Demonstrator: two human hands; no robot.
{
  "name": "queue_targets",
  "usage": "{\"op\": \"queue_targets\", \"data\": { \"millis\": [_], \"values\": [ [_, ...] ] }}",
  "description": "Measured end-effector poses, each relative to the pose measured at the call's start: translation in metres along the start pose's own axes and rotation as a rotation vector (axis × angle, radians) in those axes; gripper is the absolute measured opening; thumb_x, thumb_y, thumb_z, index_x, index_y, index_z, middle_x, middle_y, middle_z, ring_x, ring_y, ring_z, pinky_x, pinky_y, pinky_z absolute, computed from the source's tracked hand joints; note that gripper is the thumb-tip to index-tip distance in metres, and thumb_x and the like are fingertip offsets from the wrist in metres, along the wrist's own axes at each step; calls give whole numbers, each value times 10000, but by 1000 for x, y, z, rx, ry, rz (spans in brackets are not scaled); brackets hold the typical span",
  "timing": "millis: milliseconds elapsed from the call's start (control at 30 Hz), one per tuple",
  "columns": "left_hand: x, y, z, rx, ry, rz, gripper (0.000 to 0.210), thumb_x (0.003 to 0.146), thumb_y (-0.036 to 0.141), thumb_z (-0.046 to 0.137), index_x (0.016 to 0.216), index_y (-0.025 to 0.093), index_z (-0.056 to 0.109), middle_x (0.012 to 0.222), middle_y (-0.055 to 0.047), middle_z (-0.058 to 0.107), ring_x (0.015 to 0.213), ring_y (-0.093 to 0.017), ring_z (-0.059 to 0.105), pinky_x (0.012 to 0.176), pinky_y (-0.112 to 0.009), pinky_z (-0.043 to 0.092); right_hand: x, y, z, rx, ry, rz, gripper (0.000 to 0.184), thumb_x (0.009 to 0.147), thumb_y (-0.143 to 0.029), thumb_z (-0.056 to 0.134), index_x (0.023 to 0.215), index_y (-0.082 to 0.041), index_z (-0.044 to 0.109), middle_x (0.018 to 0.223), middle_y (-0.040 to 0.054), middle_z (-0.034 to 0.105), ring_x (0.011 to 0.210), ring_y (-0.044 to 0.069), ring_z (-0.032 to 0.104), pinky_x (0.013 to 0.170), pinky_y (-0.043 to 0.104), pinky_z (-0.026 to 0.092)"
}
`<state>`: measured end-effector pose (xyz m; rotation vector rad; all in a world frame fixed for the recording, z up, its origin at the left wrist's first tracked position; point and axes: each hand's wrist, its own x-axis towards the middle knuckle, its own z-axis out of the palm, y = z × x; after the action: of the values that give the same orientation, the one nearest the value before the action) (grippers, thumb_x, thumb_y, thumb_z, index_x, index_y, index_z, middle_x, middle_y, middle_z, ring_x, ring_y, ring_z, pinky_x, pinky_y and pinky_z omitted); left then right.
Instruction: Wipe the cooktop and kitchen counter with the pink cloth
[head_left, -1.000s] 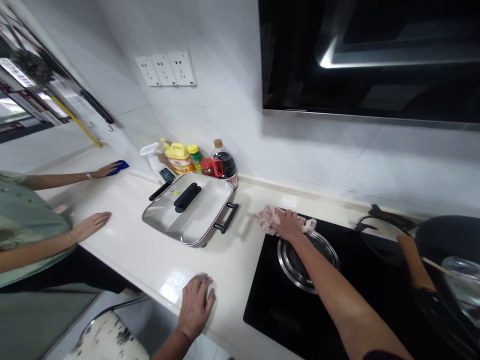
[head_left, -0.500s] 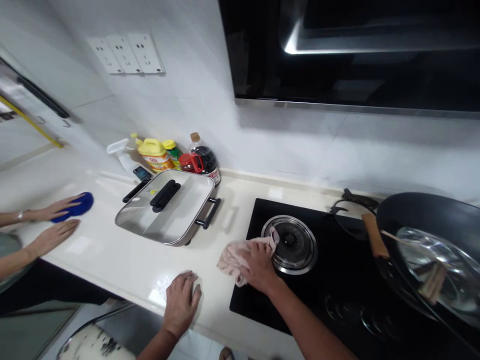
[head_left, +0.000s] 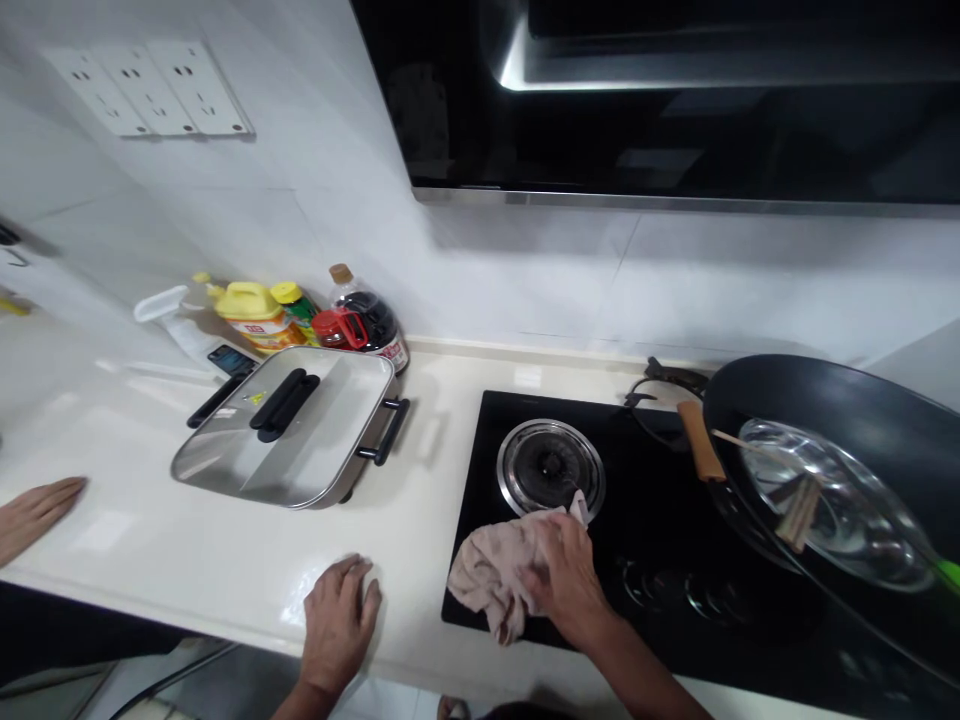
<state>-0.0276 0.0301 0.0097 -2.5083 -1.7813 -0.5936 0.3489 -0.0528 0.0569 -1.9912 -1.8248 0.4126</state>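
Under my right hand (head_left: 566, 575) is a crumpled pinkish cloth (head_left: 495, 570), gripped and pressed onto the black cooktop (head_left: 637, 520) at its front left. The cloth's upper tip touches the front rim of the round metal burner (head_left: 551, 465). My left hand (head_left: 337, 615) rests on the white countertop (head_left: 405, 590) near its front edge, fingers slightly bent, thumb apart, with nothing in it. Beyond that hand stands a rectangular electric pan (head_left: 322, 430) with a glass lid and black handles.
At the right, a large black wok (head_left: 825, 390) with a wooden handle holds a shiny metal dish (head_left: 787, 450). Bottles (head_left: 259, 310) line the wall behind the pan. A black range hood (head_left: 637, 110) hangs above. Another person's hand (head_left: 37, 515) lies on the counter at far left.
My right hand has dragged the cloth from the burner's left side toward the cooktop's front edge. The view has swung right, and the other person's blue cloth is out of sight.
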Motion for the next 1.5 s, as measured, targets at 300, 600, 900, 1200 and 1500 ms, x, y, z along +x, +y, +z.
{"op": "queue_targets", "data": {
  "millis": [300, 600, 900, 1200, 1500],
  "values": [
    [3, -5, 2, 24, 2, 27, 296, 964, 420, 472, 1077, 230, 670, 1189, -113, 668, 1114, -290, 609, 916, -442, 476, 8, 45, -6, -211, -70, 165, 496, 1021, -336, 431, 1447, -122, 569, 1523, 161, 535, 1459, 280, 436, 1265, 495, 268],
    [3, -4, 3, -3, 14, 25, 285, 959, 418, 490, 1080, 235, 672, 1190, -101, 672, 1109, -283, 608, 922, -433, 472, 47, 93, -53, -393, -324, 361, 576, 1072, -348, 223, 1612, -220, 379, 1681, 43, 313, 1594, 282, 150, 1269, 616, 35],
    [5, -2, 1, -14, -5, -5, 284, 953, 415, 487, 1060, 233, 676, 1189, -108, 679, 1131, -286, 608, 941, -441, 474, 83, 106, -64, -368, -179, 411, 572, 1038, -312, 300, 1558, -116, 440, 1682, 148, 301, 1555, 306, 254, 1262, 483, 182],
    [6, 1, -1, 10, -28, -16, 301, 959, 420, 465, 1082, 231, 664, 1201, -110, 675, 1136, -291, 602, 936, -448, 465, 15, 42, -6, -174, -37, 437, 1037, 860, -645, 620, 1611, -47, 227, 1696, 277, 101, 1579, 432, 63, 1239, 598, 163],
    [9, -3, 2, 21, -36, -5, 338, 961, 455, 433, 1071, 228, 659, 1180, -124, 666, 1144, -314, 596, 942, -489, 467, -7, -6, 7, -98, -118, 155, 826, 861, -483, 641, 1580, -173, 379, 1698, 167, 246, 1575, 354, 161, 1253, 604, 154]
  ]
}}
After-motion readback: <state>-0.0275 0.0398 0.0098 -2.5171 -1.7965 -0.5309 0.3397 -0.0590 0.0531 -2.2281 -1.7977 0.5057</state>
